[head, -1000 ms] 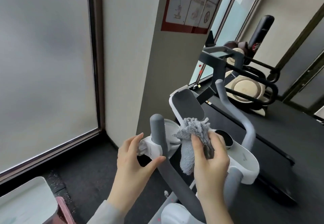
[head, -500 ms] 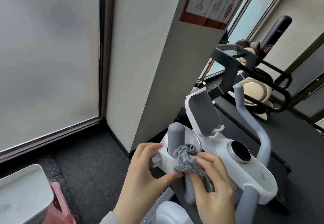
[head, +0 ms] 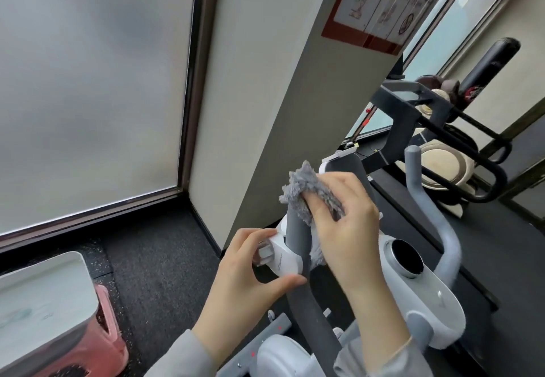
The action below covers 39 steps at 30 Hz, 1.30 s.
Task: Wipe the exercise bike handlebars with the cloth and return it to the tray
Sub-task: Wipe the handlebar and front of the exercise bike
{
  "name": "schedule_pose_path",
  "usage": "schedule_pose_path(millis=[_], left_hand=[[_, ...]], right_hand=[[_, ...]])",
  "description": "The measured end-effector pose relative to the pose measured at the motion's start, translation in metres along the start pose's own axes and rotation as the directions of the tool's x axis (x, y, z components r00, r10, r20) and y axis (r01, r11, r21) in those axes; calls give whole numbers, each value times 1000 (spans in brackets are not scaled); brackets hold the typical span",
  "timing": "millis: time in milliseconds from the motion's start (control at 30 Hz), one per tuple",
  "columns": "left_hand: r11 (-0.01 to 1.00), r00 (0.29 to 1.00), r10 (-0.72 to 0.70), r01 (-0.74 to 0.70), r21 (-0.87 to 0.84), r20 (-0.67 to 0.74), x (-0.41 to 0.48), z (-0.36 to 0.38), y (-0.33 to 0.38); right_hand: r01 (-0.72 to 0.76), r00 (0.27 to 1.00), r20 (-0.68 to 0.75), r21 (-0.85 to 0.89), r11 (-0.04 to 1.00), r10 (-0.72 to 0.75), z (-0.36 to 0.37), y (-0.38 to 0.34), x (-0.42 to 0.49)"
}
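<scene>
A fluffy grey cloth (head: 303,187) is wrapped over the top end of the bike's left grey handlebar (head: 297,236), and my right hand (head: 343,217) grips it there. My left hand (head: 250,273) pinches the white console end (head: 284,258) beside that bar, thumb under and fingers on top. The right grey handlebar (head: 430,208) rises free on the far side of the white console with its round dial (head: 407,258). A pale tray (head: 44,303) sits on a pink stool (head: 109,347) at lower left.
A beige pillar (head: 265,81) stands right behind the bike, with a frosted window (head: 88,81) to its left. A treadmill and other dark gym frames (head: 460,128) fill the right side. Dark rubber floor (head: 159,273) lies between tray and bike.
My right hand has slid the cloth up the left handlebar to its top end. My left hand has stayed on the white console end. The camera view has shifted.
</scene>
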State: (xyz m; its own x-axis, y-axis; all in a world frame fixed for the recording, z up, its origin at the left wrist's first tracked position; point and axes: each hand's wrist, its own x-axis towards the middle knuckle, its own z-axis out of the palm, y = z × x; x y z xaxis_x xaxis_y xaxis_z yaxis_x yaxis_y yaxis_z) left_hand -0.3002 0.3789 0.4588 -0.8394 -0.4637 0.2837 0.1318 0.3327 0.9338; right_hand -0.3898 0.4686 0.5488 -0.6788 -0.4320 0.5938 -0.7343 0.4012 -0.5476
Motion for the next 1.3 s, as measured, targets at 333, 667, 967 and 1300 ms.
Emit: schedule_pose_path(millis=[333, 667, 967, 1300], left_hand=[[1000, 1000, -8, 8, -9, 2, 0, -2, 0], [1000, 1000, -4, 4, -19, 11, 0, -2, 1], [999, 999, -26, 27, -31, 21, 1, -2, 2], [996, 998, -53, 55, -73, 28, 1, -1, -2]], right_hand=[[-309, 945, 189, 259, 915, 266, -17, 35, -25], [-322, 891, 423, 325, 889, 168, -10, 26, 38], [-600, 786, 504, 480, 640, 359, -12, 45, -8], [46, 996, -81, 104, 994, -37, -38, -1, -28]])
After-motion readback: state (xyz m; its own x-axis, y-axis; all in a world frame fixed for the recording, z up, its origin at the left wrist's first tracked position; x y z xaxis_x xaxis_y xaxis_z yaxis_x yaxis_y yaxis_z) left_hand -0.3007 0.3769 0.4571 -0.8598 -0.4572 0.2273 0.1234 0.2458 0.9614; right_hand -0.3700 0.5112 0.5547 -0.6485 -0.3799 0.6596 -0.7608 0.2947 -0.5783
